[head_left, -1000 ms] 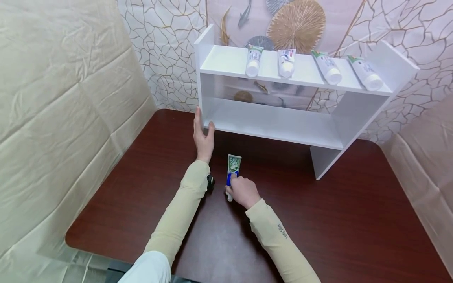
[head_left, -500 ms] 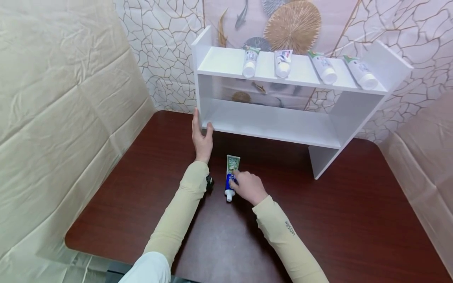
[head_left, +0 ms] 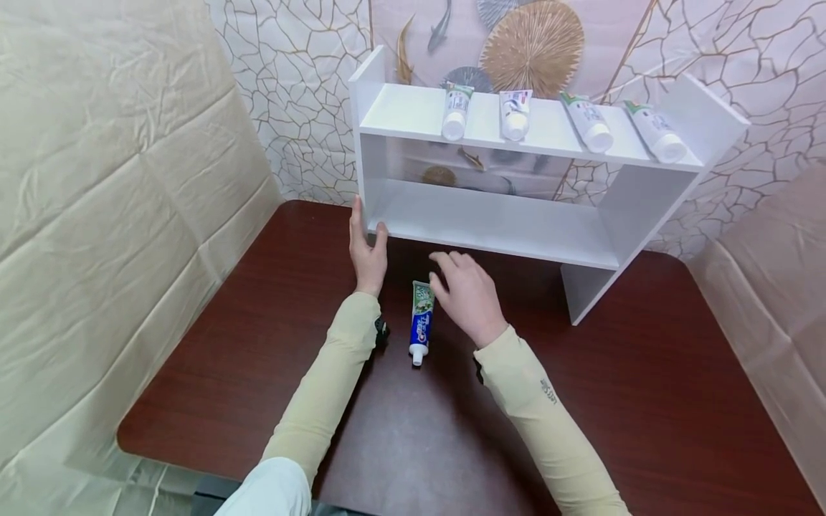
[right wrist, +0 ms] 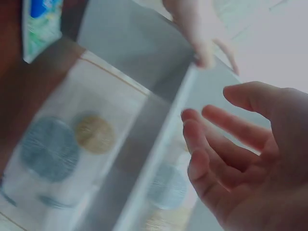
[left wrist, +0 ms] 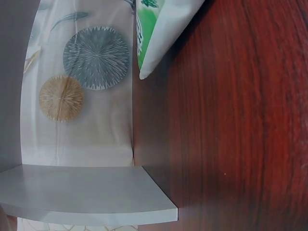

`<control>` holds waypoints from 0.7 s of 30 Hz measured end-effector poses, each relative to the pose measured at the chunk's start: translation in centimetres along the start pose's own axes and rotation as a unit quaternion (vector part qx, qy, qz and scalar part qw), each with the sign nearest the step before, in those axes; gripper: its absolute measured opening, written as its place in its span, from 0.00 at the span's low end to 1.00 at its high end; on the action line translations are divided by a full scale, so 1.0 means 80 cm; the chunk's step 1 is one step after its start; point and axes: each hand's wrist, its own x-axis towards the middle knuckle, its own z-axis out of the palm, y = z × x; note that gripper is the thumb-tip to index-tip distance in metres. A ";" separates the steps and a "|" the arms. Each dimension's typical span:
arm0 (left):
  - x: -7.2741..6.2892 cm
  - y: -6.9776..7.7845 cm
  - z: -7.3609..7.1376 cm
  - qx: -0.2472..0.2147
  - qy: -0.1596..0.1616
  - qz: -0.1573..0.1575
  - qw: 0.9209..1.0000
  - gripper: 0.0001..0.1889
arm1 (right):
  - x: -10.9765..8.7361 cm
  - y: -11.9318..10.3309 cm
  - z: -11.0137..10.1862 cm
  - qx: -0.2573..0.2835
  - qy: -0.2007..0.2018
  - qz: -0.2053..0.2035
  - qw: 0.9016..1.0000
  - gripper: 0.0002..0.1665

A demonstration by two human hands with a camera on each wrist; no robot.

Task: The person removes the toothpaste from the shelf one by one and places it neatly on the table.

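Note:
A toothpaste tube, green and white at its flat end and blue near the white cap, lies on the brown table with its cap toward me. Part of the tube fills the top of the left wrist view. My left hand grips the left side panel of a white shelf unit, its straight fingers outside and its thumb at the lower board. My right hand, with loosely bent fingers and nothing in it, is just right of the tube's flat end. Its fingers stand apart in the right wrist view.
On the upper board lie several more tubes, caps to the front: a left tube, a second tube, a third tube and a right tube. A patterned backdrop hangs behind.
My right hand has let go of the toothpaste tube and moved up and to the right, leaving its label uncovered. The tube stays on the table; my left hand remains at the shelf unit.

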 end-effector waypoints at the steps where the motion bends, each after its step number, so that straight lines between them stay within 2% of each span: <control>1: 0.000 0.000 0.000 -0.001 -0.001 -0.001 1.000 0.32 | 0.003 -0.002 -0.006 -0.003 0.013 -0.008 1.000 0.18; 5: 0.000 0.002 -0.001 -0.001 -0.002 0.002 1.000 0.32 | 0.016 -0.010 -0.026 -0.003 0.059 -0.039 0.997 0.19; 11: 0.003 -0.001 0.001 0.001 0.006 0.016 1.000 0.32 | 0.037 -0.019 -0.049 -0.014 0.100 -0.075 0.992 0.18; 18: 0.009 -0.038 0.005 0.007 0.010 0.020 1.000 0.33 | 0.055 -0.026 -0.058 -0.044 0.134 -0.104 0.984 0.17; 21: 0.010 -0.042 0.006 0.004 0.012 0.026 1.000 0.33 | 0.062 -0.029 -0.060 -0.049 0.145 -0.113 0.982 0.20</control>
